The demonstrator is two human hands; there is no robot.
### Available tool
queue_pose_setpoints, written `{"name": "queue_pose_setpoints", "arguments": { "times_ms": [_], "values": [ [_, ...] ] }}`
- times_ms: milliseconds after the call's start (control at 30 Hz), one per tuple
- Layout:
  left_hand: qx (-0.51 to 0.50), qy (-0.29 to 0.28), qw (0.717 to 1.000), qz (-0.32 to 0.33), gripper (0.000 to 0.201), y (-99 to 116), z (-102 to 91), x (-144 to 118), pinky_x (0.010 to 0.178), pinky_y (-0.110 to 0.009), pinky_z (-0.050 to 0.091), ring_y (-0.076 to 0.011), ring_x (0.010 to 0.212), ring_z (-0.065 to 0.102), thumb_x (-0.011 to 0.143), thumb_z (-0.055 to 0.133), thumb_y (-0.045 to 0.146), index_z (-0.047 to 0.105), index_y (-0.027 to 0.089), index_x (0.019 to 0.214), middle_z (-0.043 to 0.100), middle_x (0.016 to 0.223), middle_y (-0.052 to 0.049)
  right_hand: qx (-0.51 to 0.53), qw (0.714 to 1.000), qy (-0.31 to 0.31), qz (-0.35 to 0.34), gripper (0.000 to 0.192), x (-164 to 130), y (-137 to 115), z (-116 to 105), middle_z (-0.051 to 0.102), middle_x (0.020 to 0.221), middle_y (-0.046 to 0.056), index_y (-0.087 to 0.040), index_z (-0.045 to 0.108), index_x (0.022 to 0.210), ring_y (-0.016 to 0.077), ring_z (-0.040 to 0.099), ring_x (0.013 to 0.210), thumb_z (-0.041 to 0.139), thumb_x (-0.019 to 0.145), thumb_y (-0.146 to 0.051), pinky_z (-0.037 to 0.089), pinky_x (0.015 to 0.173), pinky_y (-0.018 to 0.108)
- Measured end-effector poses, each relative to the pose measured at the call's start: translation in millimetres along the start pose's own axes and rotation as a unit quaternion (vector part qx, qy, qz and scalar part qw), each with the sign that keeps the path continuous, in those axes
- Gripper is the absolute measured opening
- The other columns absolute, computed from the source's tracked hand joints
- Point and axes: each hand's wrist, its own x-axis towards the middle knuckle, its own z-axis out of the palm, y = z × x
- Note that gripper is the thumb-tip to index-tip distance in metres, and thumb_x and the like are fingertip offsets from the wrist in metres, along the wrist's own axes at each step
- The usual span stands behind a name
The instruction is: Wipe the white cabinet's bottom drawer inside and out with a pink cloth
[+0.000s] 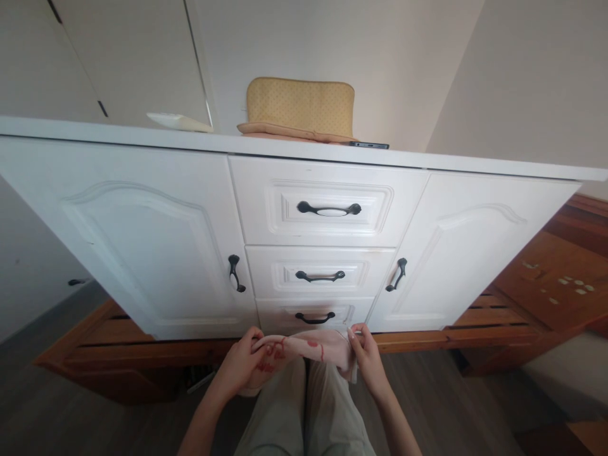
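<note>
Both hands grip a soft pink cloth with red print, stretched between them over the knees, near the white cabinet's bottom drawer. The left hand bunches one end; the right hand pinches the other edge. It looks light and limp, best held at the edges.
</note>
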Motion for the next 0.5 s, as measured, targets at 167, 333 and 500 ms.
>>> {"name": "queue_pose_setpoints", "arguments": {
  "times_ms": [167, 333, 500],
  "values": [
    [-0.117, -0.034, 0.990, 0.072, 0.029, 31, -23.1, 10, 0.080, -0.030, 0.046, -0.0191, 0.088, 0.063, 0.081, 0.056, 0.026, 0.052, 0.023, 0.110, 0.065, 0.091, 0.002, 0.086, 0.984, -0.096, 0.124, 0.066, 15, -10, 5, 0.060, 0.063, -0.006, -0.021, 0.055, 0.118, 0.0124, 0.048, 0.055, 0.083, 0.073, -0.060, 0.030, 0.057, 0.026],
    [0.026, -0.045, 0.993, 0.102, 0.048, 64, -51.1, 20, 0.081, -0.031, 0.045, -0.0185, 0.083, 0.063, 0.080, 0.053, 0.020, 0.061, 0.025, 0.126, 0.063, 0.087, 0.003, 0.089, 0.983, -0.133, 0.088, 0.061, 30, -14, 15, 0.067, 0.069, -0.003, -0.019, 0.070, 0.112, 0.0125, 0.053, 0.062, 0.092, 0.063, -0.046, 0.037, 0.063, 0.028],
    [0.067, -0.036, 0.992, 0.103, 0.061, 87, -90.5, 2, 0.093, -0.029, 0.047, -0.0205, 0.106, 0.067, 0.073, 0.055, 0.013, 0.066, 0.028, 0.131, 0.074, 0.112, -0.002, 0.145, 0.989, -0.032, 0.007, 0.044, 25, -31, 7, 0.074, 0.080, 0.001, -0.023, 0.075, 0.104, 0.0157, 0.062, 0.075, 0.090, 0.069, -0.046, 0.047, 0.076, 0.030]
  ]
}}
